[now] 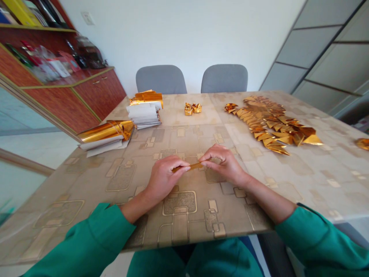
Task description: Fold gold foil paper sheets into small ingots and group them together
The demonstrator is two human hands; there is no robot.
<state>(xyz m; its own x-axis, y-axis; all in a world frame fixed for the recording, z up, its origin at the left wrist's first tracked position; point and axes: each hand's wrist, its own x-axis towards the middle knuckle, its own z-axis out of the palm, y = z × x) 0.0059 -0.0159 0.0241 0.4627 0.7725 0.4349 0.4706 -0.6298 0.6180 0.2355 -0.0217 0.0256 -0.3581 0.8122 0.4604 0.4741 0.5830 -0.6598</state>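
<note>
My left hand point(164, 177) and my right hand point(225, 163) pinch the two ends of a narrow folded strip of gold foil paper point(193, 166) just above the table point(86, 192). Both hands have fingers pressed together on the strip. A long heap of folded gold triangles point(271, 125) lies to the far right of my hands. Two small finished gold folded pieces point(192, 108) sit at the table's far middle.
Two stacks of gold-and-white foil sheets point(144, 109) point(106, 135) lie at the far left. One gold piece point(363, 143) sits at the right edge. Two grey chairs point(161, 79) stand behind the table. A wooden cabinet point(95, 90) with shelves is on the left.
</note>
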